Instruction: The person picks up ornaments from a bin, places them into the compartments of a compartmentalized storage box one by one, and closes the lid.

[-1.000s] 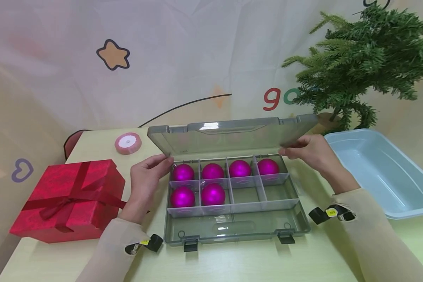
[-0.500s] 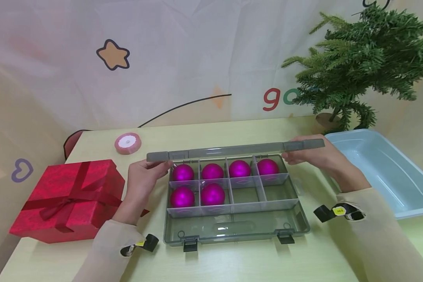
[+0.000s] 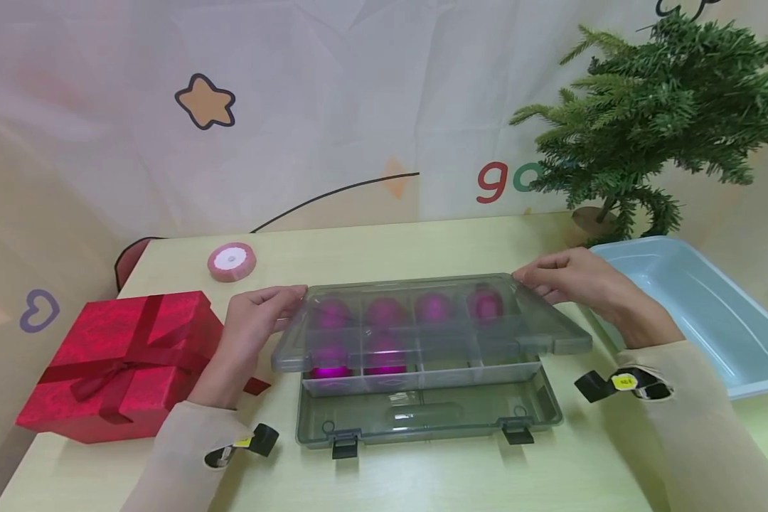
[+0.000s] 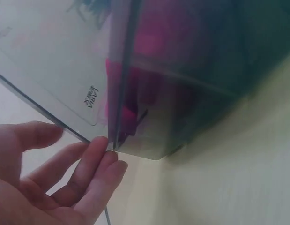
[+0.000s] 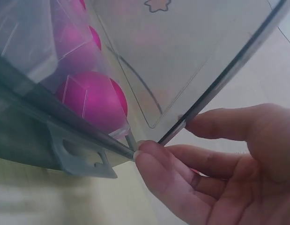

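Observation:
A grey see-through plastic organizer box (image 3: 473, 405) lies in the middle of the table in the head view. Its tinted lid (image 3: 416, 306) slants over the divided compartments, hinged at the back, its front edge above the base. Several magenta ball ornaments (image 5: 93, 101) sit in compartments, mostly seen through the lid. My left hand (image 3: 249, 327) pinches the lid near the back left corner. At the back right corner my right hand (image 3: 582, 284) holds the lid edge between thumb and fingers. Two black latches (image 3: 518, 432) hang down along the box's front.
Left of the box stands a red gift box (image 3: 124, 363) with a ribbon bow. Behind it lies a pink ribbon roll (image 3: 232, 262). A pale blue basin (image 3: 685, 306) and an artificial fir tree (image 3: 653, 121) stand on the right.
The lid has swung forward and down from nearly upright and now covers the ornaments. Both hands stay by the back corners, the left shifting slightly left and the right slightly right.

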